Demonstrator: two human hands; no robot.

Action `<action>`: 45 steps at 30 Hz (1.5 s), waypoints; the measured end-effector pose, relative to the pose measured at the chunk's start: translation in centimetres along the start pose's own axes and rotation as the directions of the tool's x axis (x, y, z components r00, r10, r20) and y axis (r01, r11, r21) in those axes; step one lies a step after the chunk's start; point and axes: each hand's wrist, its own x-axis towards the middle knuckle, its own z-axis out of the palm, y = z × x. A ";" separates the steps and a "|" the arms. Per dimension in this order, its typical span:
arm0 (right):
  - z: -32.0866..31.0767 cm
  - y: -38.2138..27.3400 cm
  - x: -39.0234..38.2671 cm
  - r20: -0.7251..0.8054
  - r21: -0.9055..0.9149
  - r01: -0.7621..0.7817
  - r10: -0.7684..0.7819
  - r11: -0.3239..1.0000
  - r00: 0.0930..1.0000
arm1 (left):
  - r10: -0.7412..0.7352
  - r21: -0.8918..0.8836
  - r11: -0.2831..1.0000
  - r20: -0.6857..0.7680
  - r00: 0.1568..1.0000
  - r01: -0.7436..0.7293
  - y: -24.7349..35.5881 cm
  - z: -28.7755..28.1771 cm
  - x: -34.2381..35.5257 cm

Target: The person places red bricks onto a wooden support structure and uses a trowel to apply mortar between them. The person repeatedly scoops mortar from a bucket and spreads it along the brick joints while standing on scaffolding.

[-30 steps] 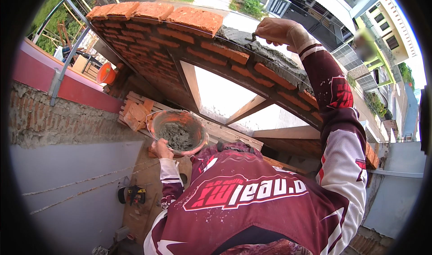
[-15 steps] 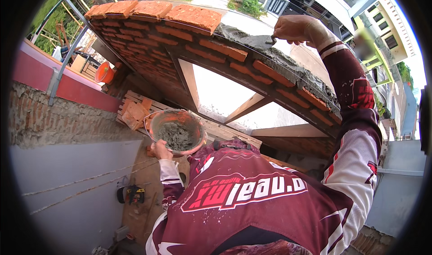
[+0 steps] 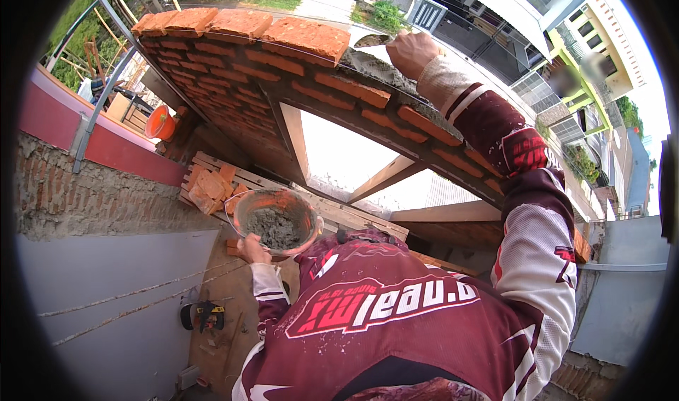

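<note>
My right hand [image 3: 414, 51] is closed on a metal trowel [image 3: 371, 41], its blade over the grey mortar [image 3: 373, 67] along the top of the curved brick wall [image 3: 339, 86], just right of the orange bricks [image 3: 300, 37] laid there. A thin string runs along the bricks' edge. My left hand [image 3: 252, 249] grips the near left rim of a bucket [image 3: 302, 206] of wet grey mortar [image 3: 272, 225], with its wire handle beside the fingers.
Loose bricks [image 3: 212, 185] lie on planks [image 3: 376, 223] beside the bucket. An orange bucket [image 3: 161, 121], a metal pipe [image 3: 86, 143] and a power tool [image 3: 201, 316] are at left. Triangular framed openings [image 3: 339, 150] sit in the wall; houses [image 3: 605, 47] stand beyond.
My right hand and the trowel have moved left along the wall top toward the laid bricks, with more of the blade showing. My left hand and the bucket are slightly lower in the picture.
</note>
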 end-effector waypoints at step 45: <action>11.4 -23.6 -17.8 0.288 0.950 -0.306 -0.559 0.063 0.777 | 0.491 -0.085 0.755 0.730 0.476 -0.650 6.1 13.5 -6.7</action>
